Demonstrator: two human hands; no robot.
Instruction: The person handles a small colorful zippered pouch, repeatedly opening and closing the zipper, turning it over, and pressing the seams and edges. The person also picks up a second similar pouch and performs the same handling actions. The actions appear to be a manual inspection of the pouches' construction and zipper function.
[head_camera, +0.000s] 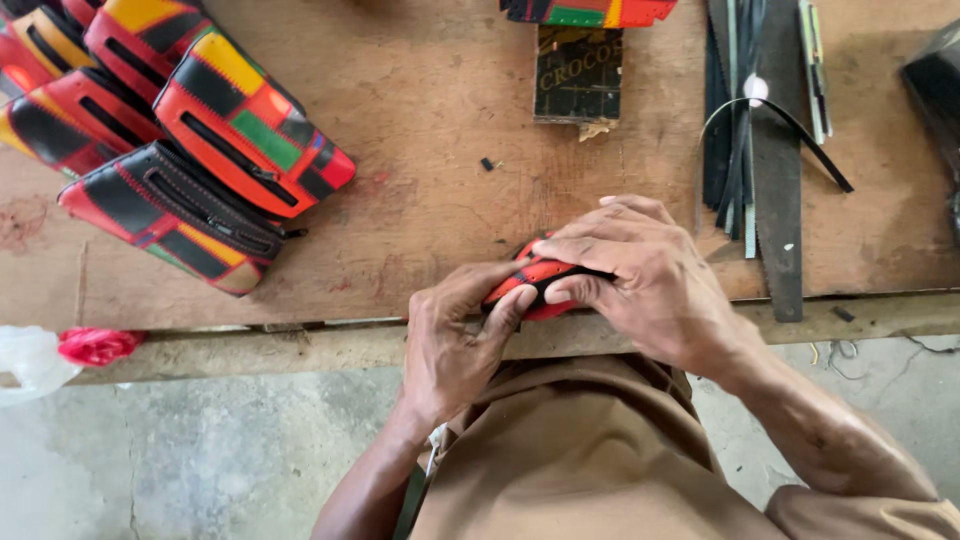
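A small red and black stitched leather piece (541, 274) rests at the front edge of the wooden workbench (430, 120). My left hand (455, 340) grips its left end, thumb pressed on top. My right hand (645, 275) covers it from the right, fingers curled over it, so most of the piece is hidden. Both hands hold the same piece, just above my brown-clad lap.
Several finished patchwork pouches (240, 125) in red, black, yellow and green lie stacked at the back left. A dark small box (578, 72) sits at the back centre, another patchwork piece (590, 12) behind it. Black strips and metal blades (755, 130) lie at the right. A red and white bag (60, 350) hangs at the left edge.
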